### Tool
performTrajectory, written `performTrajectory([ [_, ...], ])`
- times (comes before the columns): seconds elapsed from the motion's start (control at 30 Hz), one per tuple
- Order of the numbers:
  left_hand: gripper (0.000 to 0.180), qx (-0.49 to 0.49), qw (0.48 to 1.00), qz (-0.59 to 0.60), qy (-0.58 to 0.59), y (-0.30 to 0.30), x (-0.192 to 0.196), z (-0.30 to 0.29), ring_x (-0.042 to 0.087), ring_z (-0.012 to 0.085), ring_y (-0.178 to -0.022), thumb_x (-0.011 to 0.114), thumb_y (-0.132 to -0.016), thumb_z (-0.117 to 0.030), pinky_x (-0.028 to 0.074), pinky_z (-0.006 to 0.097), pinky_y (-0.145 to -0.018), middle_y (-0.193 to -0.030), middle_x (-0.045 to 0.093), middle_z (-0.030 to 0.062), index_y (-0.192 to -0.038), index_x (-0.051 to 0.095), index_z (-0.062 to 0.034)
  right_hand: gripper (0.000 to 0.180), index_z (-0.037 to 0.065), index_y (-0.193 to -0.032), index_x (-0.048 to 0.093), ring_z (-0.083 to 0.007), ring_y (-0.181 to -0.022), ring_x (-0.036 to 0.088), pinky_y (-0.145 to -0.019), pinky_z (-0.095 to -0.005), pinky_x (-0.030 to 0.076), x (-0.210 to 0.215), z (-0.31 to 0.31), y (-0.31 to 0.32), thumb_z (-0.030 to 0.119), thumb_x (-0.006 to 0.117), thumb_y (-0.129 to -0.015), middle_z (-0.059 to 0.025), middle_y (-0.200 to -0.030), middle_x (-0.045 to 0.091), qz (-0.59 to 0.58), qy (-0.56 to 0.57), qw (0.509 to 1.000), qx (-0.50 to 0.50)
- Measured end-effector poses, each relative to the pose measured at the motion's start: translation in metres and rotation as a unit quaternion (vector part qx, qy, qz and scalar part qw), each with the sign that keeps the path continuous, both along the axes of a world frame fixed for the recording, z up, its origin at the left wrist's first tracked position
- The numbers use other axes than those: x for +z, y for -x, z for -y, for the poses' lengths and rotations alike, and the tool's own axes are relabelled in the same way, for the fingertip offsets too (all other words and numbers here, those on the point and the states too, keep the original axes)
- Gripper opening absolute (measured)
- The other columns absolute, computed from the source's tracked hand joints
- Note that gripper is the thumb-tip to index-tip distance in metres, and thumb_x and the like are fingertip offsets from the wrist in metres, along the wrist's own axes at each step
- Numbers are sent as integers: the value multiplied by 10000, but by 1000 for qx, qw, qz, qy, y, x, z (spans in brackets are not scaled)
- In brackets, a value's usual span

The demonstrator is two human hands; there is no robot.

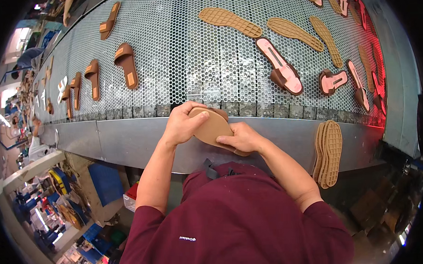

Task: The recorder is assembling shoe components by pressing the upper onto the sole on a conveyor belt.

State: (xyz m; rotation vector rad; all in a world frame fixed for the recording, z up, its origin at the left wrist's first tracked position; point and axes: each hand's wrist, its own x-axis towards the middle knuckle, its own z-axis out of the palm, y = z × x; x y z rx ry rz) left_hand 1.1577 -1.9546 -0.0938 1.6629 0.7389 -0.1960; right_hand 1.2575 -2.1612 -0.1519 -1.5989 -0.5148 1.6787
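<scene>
Sole (212,130), tan and smooth-faced, gripped between my two hands at the centre of the view, over the metal ledge (136,140) that edges a mesh belt (222,60). A piece of brown (220,113) shows behind its far edge, perhaps a strap; the underside is hidden from me.

I judge that the step is lining up and pressing the edges. Doing it well calls for even pressure from both thumbs, worked along the rim and toward each end, with the fingers backing it from behind so nothing slips or bends askew. A gap at the rim would be the fault to check for.

The sole slants from eleven o'clock to about four. My left hand (183,124) pinches its upper end from ten o'clock, thumb flat on the face, fingers curled over the far edge. My right hand (244,138) pinches it from between three and four o'clock, thumb on the near part of the face; its other fingers I cannot fully see. Away at four o'clock, well apart from my right hand, leans a stack of grid-patterned soles (333,152).
</scene>
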Motion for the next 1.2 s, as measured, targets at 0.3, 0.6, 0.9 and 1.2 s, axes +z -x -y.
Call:
performTrajectory([
  [0.3,298,165,984,65,-22,43,-52,23,635,123,-896,702,-920,-145,530,277,-797,-1020,689,81,-1141,629,41,297,13,-929,683,-155,-800,657,-684,-307,524,-37,77,-67,256,803,-808,-87,-878,700,76,-30,975,-207],
  [0.6,262,-246,961,58,-116,64,-72,117,688,136,-853,814,-825,-193,541,300,-753,-904,721,137,-947,689,2,758,58,-1336,546,-246,-1106,618,-955,-378,494,26,33,-62,337,863,-707,-141,-1212,636,186,-123,923,-313],
  [0.9,835,-44,970,97,217,3,-6,56,596,217,-1136,790,-769,-9,545,332,-893,-1476,461,110,-1502,392,-34,798,36,-1336,552,-330,-1137,616,-962,-396,507,65,55,-40,309,894,-668,-194,-1261,616,302,-180,928,-125],
  [1.2,749,-84,931,89,343,-19,-10,67,614,178,-1080,823,-744,33,561,305,-833,-1298,599,124,-1415,490,22,741,25,-1264,573,-344,-1064,628,-887,-420,539,58,66,-23,328,889,-666,-153,-1176,588,381,-228,885,-138],
])
